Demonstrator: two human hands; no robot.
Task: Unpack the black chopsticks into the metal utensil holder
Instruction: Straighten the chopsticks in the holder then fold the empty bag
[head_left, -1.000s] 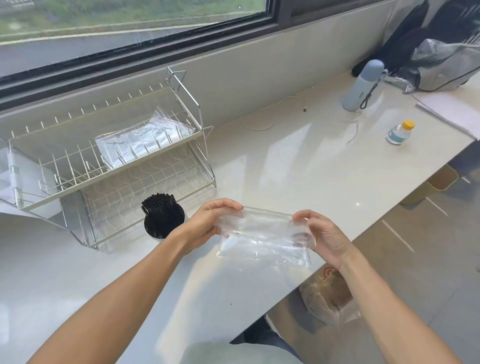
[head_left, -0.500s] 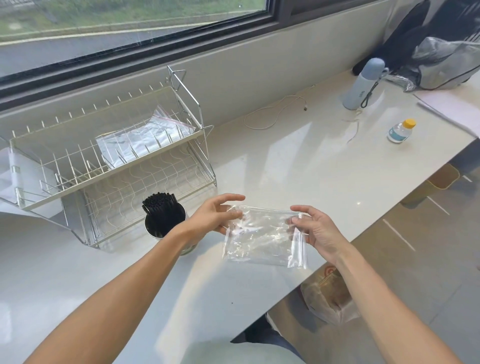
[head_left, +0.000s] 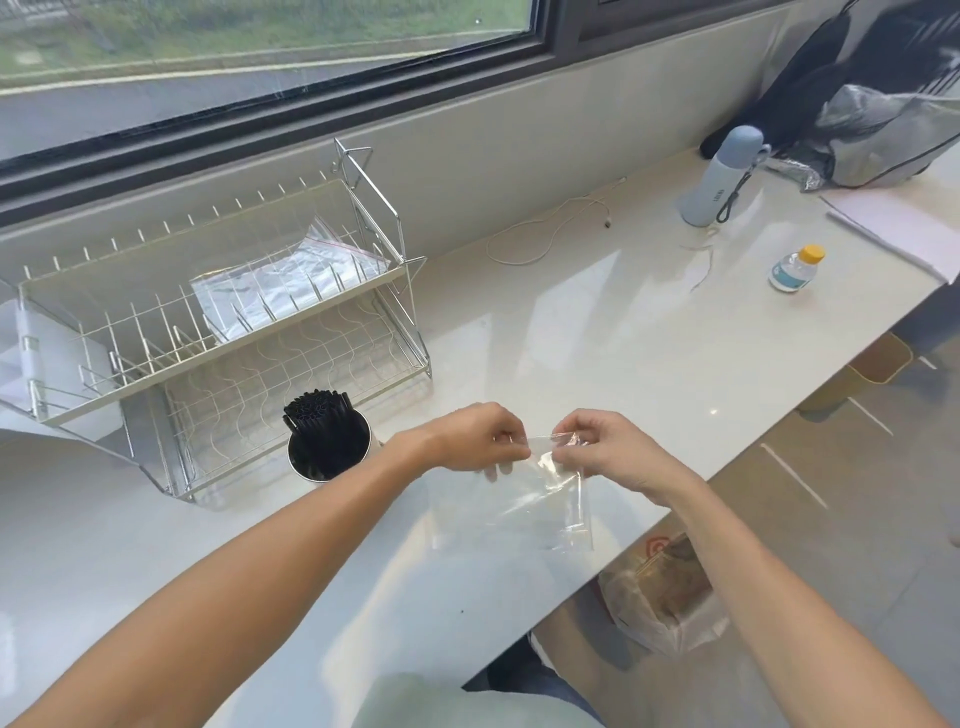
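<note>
Hands (head_left: 540, 449) now close together, pinching clear bag (head_left: 519, 506) top edge.

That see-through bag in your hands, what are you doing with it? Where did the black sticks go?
A person holds an empty clear plastic bag over the white counter. The left hand and the right hand each pinch its top edge, close together. The black chopsticks already stand upright in the metal utensil holder, which sits on the counter just in front of the wire dish rack. Another plastic bag lies on the rack's upper shelf.
</note>
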